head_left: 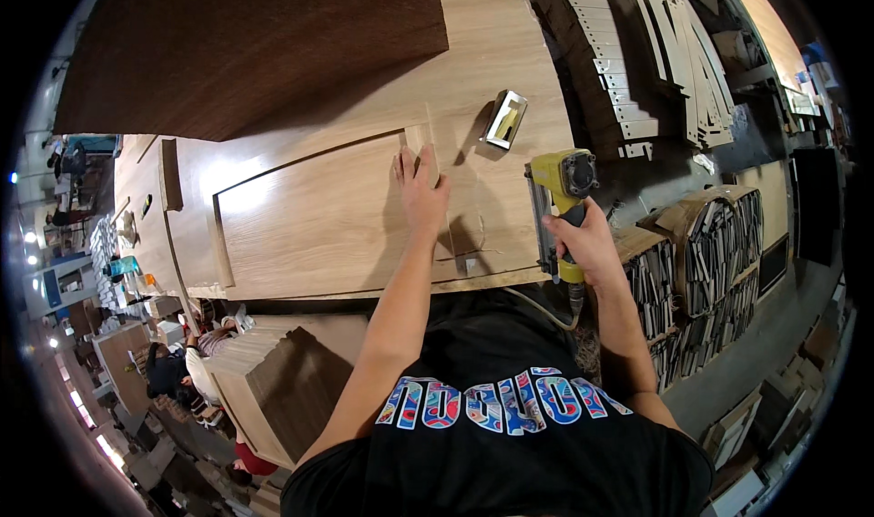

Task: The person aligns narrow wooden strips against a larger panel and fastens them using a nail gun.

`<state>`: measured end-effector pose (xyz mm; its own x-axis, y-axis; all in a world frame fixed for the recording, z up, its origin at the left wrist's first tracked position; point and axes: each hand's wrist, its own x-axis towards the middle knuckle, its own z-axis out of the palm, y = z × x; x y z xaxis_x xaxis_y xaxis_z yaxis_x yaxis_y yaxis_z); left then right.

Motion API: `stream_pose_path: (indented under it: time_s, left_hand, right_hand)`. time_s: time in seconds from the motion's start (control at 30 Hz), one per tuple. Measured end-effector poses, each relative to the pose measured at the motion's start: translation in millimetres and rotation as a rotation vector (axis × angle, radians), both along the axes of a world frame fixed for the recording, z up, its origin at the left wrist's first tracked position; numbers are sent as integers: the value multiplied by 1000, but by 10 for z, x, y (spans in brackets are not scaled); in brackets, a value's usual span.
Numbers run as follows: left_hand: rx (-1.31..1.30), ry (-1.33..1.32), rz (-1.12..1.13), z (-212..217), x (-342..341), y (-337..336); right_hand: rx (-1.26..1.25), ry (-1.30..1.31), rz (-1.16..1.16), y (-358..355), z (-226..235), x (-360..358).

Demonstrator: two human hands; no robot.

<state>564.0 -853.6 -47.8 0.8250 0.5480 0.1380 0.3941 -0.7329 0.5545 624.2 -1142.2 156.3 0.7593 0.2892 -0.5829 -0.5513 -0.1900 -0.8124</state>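
Observation:
My left hand (424, 194) is on a narrow wooden strip (417, 136) at the right end of a recessed rectangle in a light wood panel (319, 217). Its fingers and thumb lie to either side of the strip, gripping it against the panel. In my right hand (590, 241) is a yellow and black pneumatic nail gun (562, 176), held upright by its handle just past the panel's right part. An air hose (546, 312) runs from its base. Beyond it, a small open box (503, 119) with a yellowish content lies on the wood surface.
A large dark brown board (255, 44) stands across the far left. Stacked slotted boards (610, 62) lie at the far right. Bundled strips (719, 253) stand to the right. A wooden cabinet (273, 390) is at the near left, with people (168, 371) beyond it.

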Motion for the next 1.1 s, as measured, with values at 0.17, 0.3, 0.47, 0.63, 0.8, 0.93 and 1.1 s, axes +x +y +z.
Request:
stream_pose_path:
  time_s: [0.17,0.3,0.47,0.63,0.8,0.93,1.1]
  left_hand:
    - [-60,10,10,57,-11,-7]
    - [-76,-1,-6,82,-5,-10]
    - [-49,2,-13,60,-13,-2]
    - [-27,-47,-5,-4,-3,15]
    - [20,-151,-2,0,-3,28]
    - [56,-196,-11,-160,10,37]
    - [-81,-125,51,82,-35,10]
  right_hand:
    - [1,6,11,21,17,-32]
    - [-18,12,27,30,14,-58]
    - [-61,14,67,122,41,-21]
    - [-85,-7,204,362,116,190]
    - [-174,-22,345,789,166,475]
    - [-213,-35,474,1194,65,738]
    - [-371,-57,610,1728,-117,966]
